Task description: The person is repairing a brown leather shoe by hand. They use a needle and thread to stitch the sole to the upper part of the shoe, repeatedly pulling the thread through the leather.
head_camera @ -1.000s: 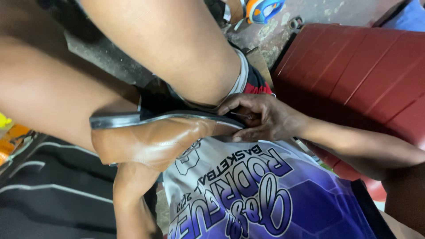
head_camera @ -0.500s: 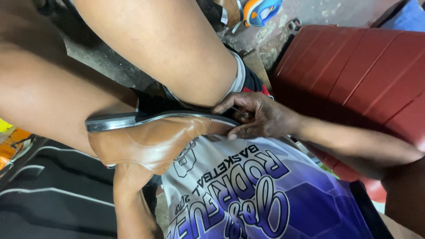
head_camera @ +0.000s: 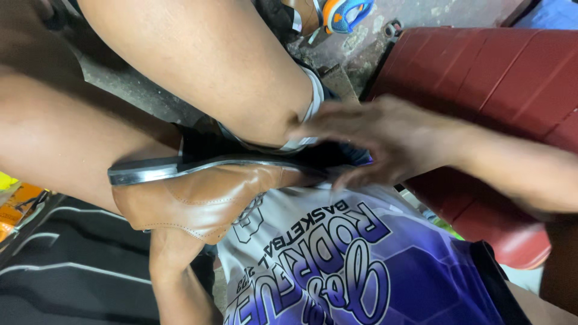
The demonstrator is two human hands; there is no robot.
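A brown leather shoe (head_camera: 198,201) with a black sole lies on its side in front of my chest, sole facing up and heel to the left. My left hand (head_camera: 171,253) comes up from below and goes into or behind the shoe, so its fingers are hidden; it carries the shoe. My right hand (head_camera: 385,135) is blurred, its fingers spread, over the toe end of the sole, against or just above it. My bare knee (head_camera: 241,78) presses close above the shoe.
My purple and white jersey (head_camera: 337,265) fills the lower middle. A dark red padded seat (head_camera: 481,72) is at the right. An orange and blue shoe (head_camera: 346,12) lies on the rough floor at the top. Black striped cloth (head_camera: 60,283) is at lower left.
My right hand has let go of the toe, opened its fingers and swung right and up. The shoe has stayed almost in place.
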